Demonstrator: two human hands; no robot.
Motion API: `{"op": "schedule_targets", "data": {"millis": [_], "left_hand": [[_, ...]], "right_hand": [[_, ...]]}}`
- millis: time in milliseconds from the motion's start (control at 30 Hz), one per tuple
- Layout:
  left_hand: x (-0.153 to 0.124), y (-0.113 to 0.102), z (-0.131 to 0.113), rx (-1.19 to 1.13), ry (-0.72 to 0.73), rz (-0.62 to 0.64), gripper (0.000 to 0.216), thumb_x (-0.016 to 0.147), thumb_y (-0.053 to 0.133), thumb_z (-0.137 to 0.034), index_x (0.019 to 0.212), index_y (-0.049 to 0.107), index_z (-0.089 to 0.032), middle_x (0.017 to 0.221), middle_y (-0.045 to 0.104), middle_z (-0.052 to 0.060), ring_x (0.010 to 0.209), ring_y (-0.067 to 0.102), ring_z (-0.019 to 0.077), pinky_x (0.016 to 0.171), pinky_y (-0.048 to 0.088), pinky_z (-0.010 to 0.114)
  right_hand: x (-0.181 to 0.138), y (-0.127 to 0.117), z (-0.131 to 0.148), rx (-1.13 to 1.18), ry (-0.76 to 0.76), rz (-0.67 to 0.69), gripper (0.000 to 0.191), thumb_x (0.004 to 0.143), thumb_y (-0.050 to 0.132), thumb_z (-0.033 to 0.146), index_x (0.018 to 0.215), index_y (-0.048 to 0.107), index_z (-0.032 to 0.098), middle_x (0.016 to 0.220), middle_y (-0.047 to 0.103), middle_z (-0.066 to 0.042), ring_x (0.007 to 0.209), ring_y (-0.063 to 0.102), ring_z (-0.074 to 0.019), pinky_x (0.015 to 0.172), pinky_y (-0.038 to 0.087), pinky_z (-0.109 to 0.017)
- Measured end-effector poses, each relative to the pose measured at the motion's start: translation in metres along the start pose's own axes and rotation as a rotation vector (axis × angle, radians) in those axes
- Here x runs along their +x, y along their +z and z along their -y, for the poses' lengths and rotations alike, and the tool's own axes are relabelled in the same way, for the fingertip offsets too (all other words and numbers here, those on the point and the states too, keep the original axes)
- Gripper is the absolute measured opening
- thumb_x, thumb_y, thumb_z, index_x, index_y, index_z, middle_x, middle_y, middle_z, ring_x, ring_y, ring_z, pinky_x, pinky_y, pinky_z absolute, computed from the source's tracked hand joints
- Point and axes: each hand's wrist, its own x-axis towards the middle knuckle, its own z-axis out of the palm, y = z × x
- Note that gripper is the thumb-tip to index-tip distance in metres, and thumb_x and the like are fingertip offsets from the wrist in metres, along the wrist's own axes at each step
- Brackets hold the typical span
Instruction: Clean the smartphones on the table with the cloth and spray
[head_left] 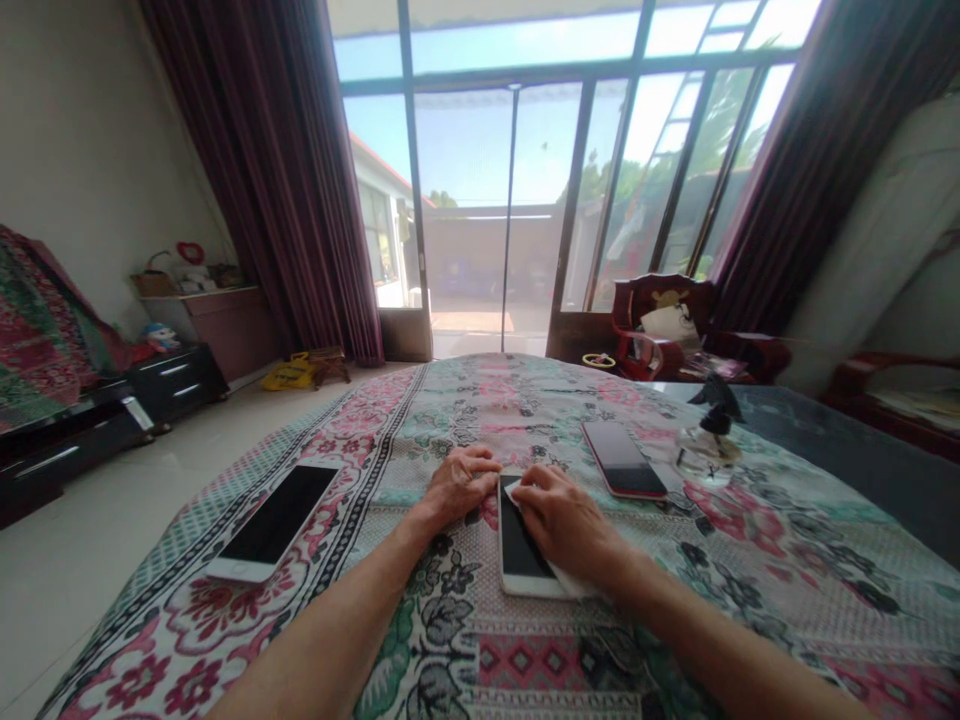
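A white smartphone (517, 550) with a dark screen lies flat on the patterned tablecloth right before me. My left hand (461, 485) is at its upper left edge, thumb and fingers curled against the phone and holding it in place. Bunched fingers of my right hand (559, 515) press a thin white tissue (574, 582) onto the screen; most of the tissue is hidden under the palm. To the left lies a second, larger white smartphone (276, 522), screen up. Beyond my right hand rests a smartphone with a red edge (624, 460), its screen dark too.
A floral tablecloth (427, 650) covers the round table. At its right stands a clear glass jar with a dark top (709, 450). Past the table are a red wooden chair (664, 320), sliding glass doors (495, 220) and a low black cabinet (176, 385) on the left.
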Motion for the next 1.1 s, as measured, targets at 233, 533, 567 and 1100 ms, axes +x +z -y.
{"op": "schedule_targets", "data": {"millis": [233, 533, 567, 1100], "left_hand": [[0.000, 0.001, 0.002, -0.004, -0.028, 0.010, 0.023, 0.081, 0.056, -0.020, 0.088, 0.077, -0.025, 0.099, 0.069, 0.001, 0.092, 0.063, 0.0150, 0.088, 0.047, 0.022], [-0.001, 0.000, 0.003, -0.012, -0.081, 0.037, 0.023, 0.081, 0.058, -0.023, 0.094, 0.076, -0.026, 0.109, 0.067, 0.001, 0.102, 0.060, 0.0170, 0.095, 0.046, 0.025], [-0.001, 0.001, 0.004, -0.012, -0.081, 0.032, 0.022, 0.081, 0.058, -0.023, 0.094, 0.076, -0.026, 0.109, 0.067, 0.001, 0.101, 0.061, 0.0169, 0.095, 0.046, 0.025], [0.000, 0.001, 0.002, -0.031, -0.018, 0.002, 0.023, 0.078, 0.057, -0.017, 0.087, 0.077, -0.023, 0.099, 0.069, 0.001, 0.092, 0.064, 0.0152, 0.088, 0.048, 0.023]], "right_hand": [[-0.014, -0.003, 0.029, 0.069, -0.058, 0.066, 0.017, 0.075, 0.050, 0.007, 0.072, 0.062, 0.018, 0.084, 0.055, -0.005, 0.082, 0.049, -0.0164, 0.072, 0.040, -0.028], [-0.015, 0.002, 0.033, 0.139, -0.065, 0.048, 0.020, 0.076, 0.050, 0.007, 0.078, 0.066, 0.019, 0.084, 0.057, -0.004, 0.082, 0.050, -0.0166, 0.072, 0.041, -0.027], [-0.013, 0.002, 0.030, 0.127, -0.057, 0.040, 0.021, 0.080, 0.049, 0.008, 0.079, 0.067, 0.019, 0.084, 0.057, -0.005, 0.083, 0.051, -0.0169, 0.073, 0.042, -0.028], [0.006, 0.004, -0.010, -0.080, 0.218, -0.051, 0.014, 0.089, 0.049, 0.020, 0.091, 0.062, 0.017, 0.100, 0.057, -0.008, 0.089, 0.054, -0.0178, 0.079, 0.043, -0.029]]}}
